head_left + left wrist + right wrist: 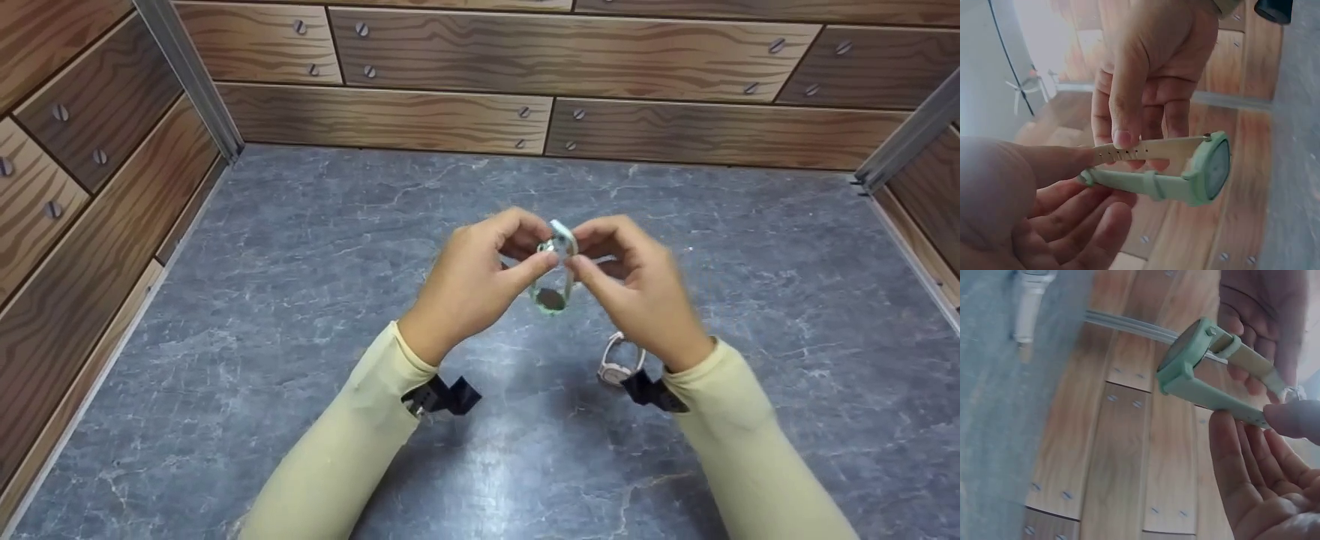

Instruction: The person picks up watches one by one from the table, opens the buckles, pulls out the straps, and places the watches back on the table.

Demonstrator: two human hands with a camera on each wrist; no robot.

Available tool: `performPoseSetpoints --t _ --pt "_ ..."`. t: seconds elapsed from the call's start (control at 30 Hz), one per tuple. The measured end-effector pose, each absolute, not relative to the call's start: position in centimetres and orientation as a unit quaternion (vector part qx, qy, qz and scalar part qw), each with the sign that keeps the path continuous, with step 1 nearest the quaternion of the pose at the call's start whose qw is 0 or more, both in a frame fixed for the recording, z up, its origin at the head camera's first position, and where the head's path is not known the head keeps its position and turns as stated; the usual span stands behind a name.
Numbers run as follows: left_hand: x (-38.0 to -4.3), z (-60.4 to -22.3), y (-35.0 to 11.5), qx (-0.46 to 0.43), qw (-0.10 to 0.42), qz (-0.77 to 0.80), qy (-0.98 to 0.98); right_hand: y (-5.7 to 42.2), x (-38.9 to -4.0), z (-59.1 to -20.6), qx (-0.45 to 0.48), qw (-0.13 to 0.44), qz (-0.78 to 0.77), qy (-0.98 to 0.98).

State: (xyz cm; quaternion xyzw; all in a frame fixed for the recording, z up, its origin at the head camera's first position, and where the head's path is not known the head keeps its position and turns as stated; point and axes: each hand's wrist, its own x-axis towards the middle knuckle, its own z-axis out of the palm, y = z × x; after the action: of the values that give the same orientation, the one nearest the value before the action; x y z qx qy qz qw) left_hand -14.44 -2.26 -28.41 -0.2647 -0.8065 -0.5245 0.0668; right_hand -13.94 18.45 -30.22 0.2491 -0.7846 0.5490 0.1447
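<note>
A pale green wristwatch hangs between the two hands above the table, its case at the bottom. My left hand pinches the buckle end of the strap between thumb and fingers. With thumb and fingertips, my right hand pinches the other strap end, where a row of holes shows in the left wrist view. Both strap ends are close together, and the right wrist view shows the green case side-on. Part of the buckle is hidden behind the fingers.
A second, pale wristwatch lies on the grey marbled table, near the right wrist and partly covered by it. Wood-patterned panels wall the back and sides. Black straps with camera mounts sit at both wrists.
</note>
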Motion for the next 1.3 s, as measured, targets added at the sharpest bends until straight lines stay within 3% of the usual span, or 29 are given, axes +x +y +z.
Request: performPoseSetpoints --t 0.3,0.47,0.67,1.03,1.13,1.3 --pt "-17.3 -32.3 -3.5 -0.193 -0.024 -0.425 -0.884 17.0 -16.7 -33.6 0.192 -0.013 0.512 -0.837" --pt "-19.2 -34.3 -4.0 -0.175 -0.041 -0.372 -0.911 16.4 -18.4 -35.0 0.157 -0.111 0.483 -0.855" --pt "-20.6 -35.8 -4.1 -0.148 -0.047 -0.327 -0.932 15.4 -19.8 -35.9 0.125 -0.160 0.460 -0.864" --pt "-21.0 -35.9 -3.7 -0.120 -0.074 -0.262 -0.955 15.8 -20.9 -35.4 0.122 -0.195 0.396 -0.889" --pt "-20.9 -35.5 -3.7 -0.125 -0.065 -0.269 -0.953 16.8 -20.5 -34.7 0.142 -0.169 0.391 -0.893" --pt "-20.0 -33.7 -4.3 -0.153 -0.009 -0.331 -0.931 19.1 -18.8 -32.5 0.183 -0.077 0.398 -0.896"
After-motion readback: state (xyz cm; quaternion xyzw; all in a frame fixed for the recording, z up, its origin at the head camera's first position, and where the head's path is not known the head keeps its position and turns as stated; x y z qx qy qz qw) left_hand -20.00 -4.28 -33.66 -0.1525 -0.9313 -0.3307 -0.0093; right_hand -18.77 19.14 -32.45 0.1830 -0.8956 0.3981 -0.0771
